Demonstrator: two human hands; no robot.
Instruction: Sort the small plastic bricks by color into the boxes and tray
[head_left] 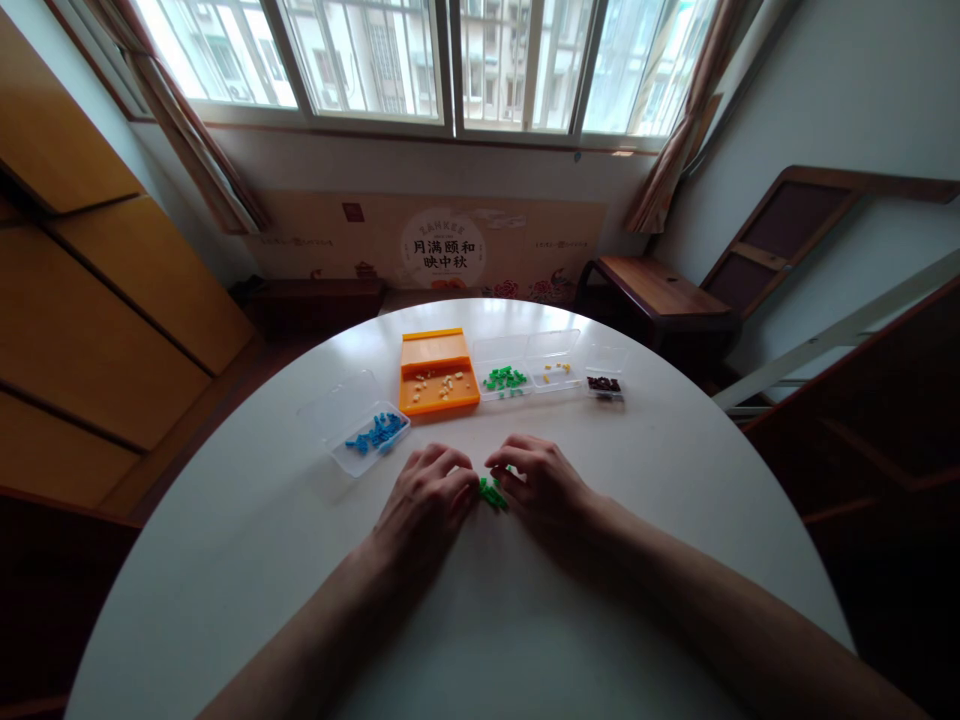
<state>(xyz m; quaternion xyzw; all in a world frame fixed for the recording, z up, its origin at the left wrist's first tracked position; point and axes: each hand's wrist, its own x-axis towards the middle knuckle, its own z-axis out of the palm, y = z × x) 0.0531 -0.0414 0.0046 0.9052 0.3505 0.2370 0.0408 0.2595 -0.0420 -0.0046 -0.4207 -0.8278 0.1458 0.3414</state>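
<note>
Resting on a round white table (300, 600), the left hand (424, 500) and right hand (541, 488) pinch a cluster of small green pieces (492, 491) between their fingertips. Keeping fingers low should stop pieces scattering. Fingers hide most of the cluster; exact shapes are unclear.

glossy white table (525, 620), clear plastic boxes (525, 355), wooden bench (660, 290)

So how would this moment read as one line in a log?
left hand: on green bricks | right hand: on green bricks | behind: blue box, orange tray | white table
</note>
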